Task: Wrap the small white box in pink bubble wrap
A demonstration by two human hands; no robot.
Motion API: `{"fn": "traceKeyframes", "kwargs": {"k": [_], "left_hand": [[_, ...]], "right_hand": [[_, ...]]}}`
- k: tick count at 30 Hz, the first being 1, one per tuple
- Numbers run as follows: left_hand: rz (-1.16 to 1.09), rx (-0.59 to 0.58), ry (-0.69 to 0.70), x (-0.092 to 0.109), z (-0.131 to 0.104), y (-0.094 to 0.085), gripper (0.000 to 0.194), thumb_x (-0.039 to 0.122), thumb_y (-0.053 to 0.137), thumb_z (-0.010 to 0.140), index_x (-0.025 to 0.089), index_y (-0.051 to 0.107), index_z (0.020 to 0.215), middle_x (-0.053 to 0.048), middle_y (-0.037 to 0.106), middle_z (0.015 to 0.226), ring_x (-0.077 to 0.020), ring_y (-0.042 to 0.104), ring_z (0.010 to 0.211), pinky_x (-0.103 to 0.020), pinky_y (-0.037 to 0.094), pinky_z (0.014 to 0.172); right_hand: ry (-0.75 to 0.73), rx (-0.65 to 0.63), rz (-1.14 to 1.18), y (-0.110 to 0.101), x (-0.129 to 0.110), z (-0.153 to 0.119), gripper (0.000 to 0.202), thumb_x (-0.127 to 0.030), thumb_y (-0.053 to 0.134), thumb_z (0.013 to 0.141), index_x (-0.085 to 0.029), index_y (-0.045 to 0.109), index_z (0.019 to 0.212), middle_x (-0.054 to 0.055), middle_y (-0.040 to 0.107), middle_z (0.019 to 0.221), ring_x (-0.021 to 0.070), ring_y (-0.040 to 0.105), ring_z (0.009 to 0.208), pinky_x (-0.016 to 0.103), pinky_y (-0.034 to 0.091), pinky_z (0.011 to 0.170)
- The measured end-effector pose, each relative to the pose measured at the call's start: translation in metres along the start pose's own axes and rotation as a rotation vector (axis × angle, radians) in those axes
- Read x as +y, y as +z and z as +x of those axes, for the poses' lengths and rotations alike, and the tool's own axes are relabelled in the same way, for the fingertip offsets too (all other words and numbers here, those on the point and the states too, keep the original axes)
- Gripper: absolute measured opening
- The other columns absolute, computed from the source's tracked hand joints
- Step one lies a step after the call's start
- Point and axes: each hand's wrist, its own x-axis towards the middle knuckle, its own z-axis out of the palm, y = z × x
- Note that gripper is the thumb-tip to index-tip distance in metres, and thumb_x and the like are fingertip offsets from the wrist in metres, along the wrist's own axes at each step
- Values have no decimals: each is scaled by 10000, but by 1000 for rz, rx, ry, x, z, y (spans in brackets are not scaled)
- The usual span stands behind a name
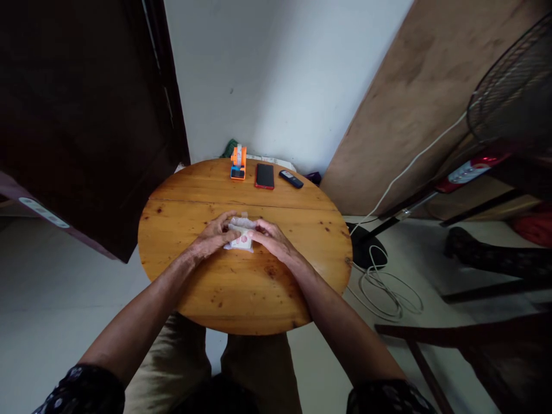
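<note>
A small white packet with reddish marks, in thin translucent wrapping, lies near the middle of the round wooden table. My left hand grips its left side, thumb on top. From the right, my right hand holds the same packet, its thumb on the upper face. A small clear piece sticks out just beyond the packet's far edge. The undersides of both hands' fingers are partly hidden.
Toward the table's far edge stand an orange tape dispenser, a dark phone-like device with red edges and a black remote. A fan and a loose cable are at the right.
</note>
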Motion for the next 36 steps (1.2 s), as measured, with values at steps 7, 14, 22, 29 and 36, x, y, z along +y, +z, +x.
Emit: {"fn": "traceKeyframes", "kwargs": {"k": [7,14,22,29,36], "left_hand": [[-33,-1,10,-2,1,2,842,302,823,643,169,468,1395,-156,659,1284,-219,668,1010,-314,526,823],[36,8,9,0,0,3,872,317,791,670,150,423,1443,-132,694,1177,-194,671,923,-284,518,762],[115,61,26,-1,3,4,844,332,766,691,131,441,1443,-111,705,1110,-179,647,861,-271,495,717],[141,56,35,-2,3,3,821,366,740,720,120,449,1447,-106,715,1067,-182,642,838,-282,486,718],[280,147,68,-4,4,4,676,379,728,736,134,572,1347,-34,700,887,-155,603,737,-259,442,652]], "right_hand": [[12,64,56,0,-4,5,302,-495,633,806,-200,676,857,-1,665,796,164,571,758,280,408,700],[-32,120,47,6,-6,22,275,-469,682,761,-203,705,828,3,677,777,155,574,729,282,412,693],[-96,232,133,20,-1,34,255,-452,640,791,-201,659,752,-24,573,692,139,528,668,271,400,654],[-149,254,-3,20,0,36,263,-451,590,827,-223,630,703,-18,569,676,145,523,665,276,415,662],[-181,238,-77,23,-2,31,264,-481,560,849,-249,635,747,9,632,747,172,567,730,305,475,721]]}}
